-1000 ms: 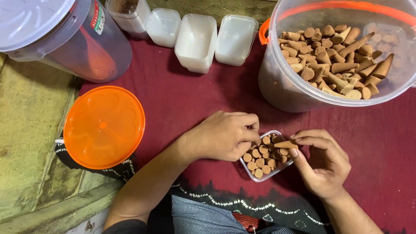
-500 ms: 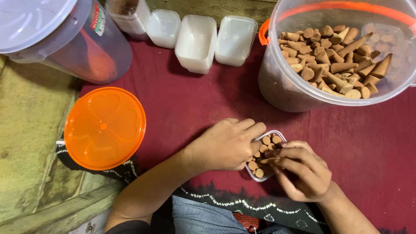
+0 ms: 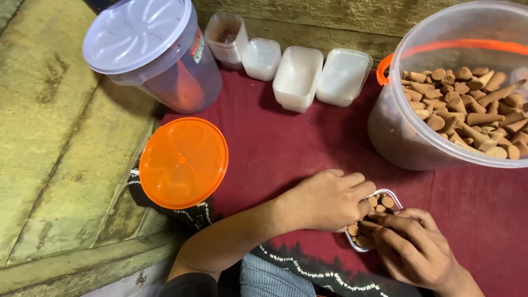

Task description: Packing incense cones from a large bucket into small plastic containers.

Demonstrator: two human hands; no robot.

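Cones go into the small clear plastic box (image 3: pixel 379 220) on the dark red cloth (image 3: pixel 275 148), packing seemingly well along. Left hand (image 3: pixel 327 201) curls loosely over the box's edge, steadying it. Right hand (image 3: pixel 415 250) pinches fingertips (image 3: pixel 385 223) together over the brown incense cones (image 3: pixel 379 202); whether one is gripped, I cannot tell. Next move calls for careful seating upright among snug, tan neighbours.

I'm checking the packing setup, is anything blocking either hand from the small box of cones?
Nothing visible does. The left hand rests on the small clear box and the right hand has its fingers on the cones inside.
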